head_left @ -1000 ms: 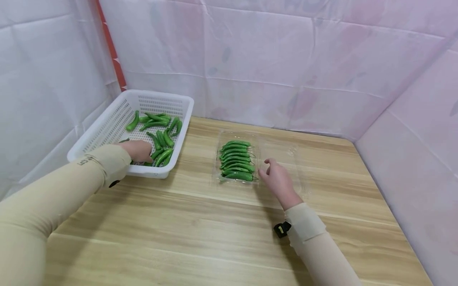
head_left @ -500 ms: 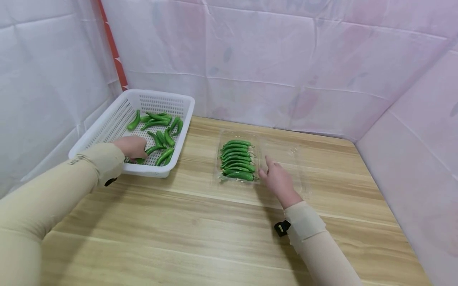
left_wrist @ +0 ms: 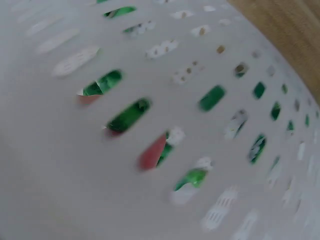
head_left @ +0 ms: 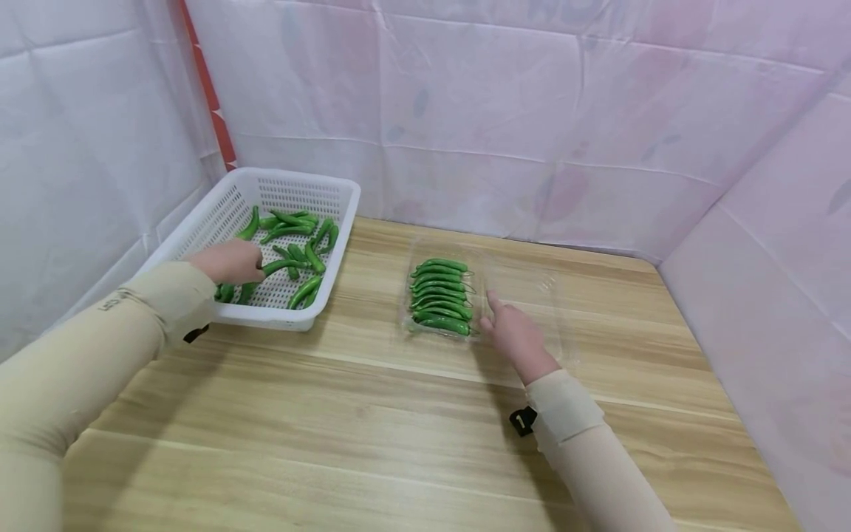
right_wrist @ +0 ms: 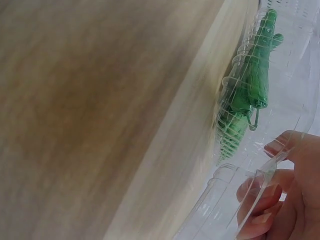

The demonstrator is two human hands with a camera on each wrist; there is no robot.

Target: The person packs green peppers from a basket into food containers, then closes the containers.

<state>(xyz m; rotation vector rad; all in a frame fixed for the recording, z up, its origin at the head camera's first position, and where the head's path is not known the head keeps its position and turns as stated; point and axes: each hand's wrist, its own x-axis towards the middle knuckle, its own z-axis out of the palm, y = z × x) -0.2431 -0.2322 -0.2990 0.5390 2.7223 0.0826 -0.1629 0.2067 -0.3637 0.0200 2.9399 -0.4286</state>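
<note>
My left hand point(head_left: 233, 262) is inside the white basket point(head_left: 355, 199), its fingers pinching one end of a green chili pepper point(head_left: 284, 264). In the left wrist view the perforated basket wall point(left_wrist: 60, 150) fills the picture, with bits of peppers and fingers showing through the slots. My right hand point(head_left: 515, 334) holds the hinge edge of an open clear plastic clamshell box point(head_left: 404, 295); in the right wrist view the thumb point(right_wrist: 277, 143) lies on one side of the rim and curled fingers point(right_wrist: 257, 205) show through the plastic. A row of several green peppers point(head_left: 440, 295) lies in the box.
Several loose peppers point(head_left: 289, 222) lie about the basket floor. The box's clear lid point(head_left: 532, 295) is folded flat to the right on the wooden table point(head_left: 372, 428). White sheet walls point(head_left: 479, 111) stand at the back and both sides.
My left hand has moved left and slightly away from me within the basket, drawing a pepper along with it. My right hand stays at the box edge, its index finger now straighter.
</note>
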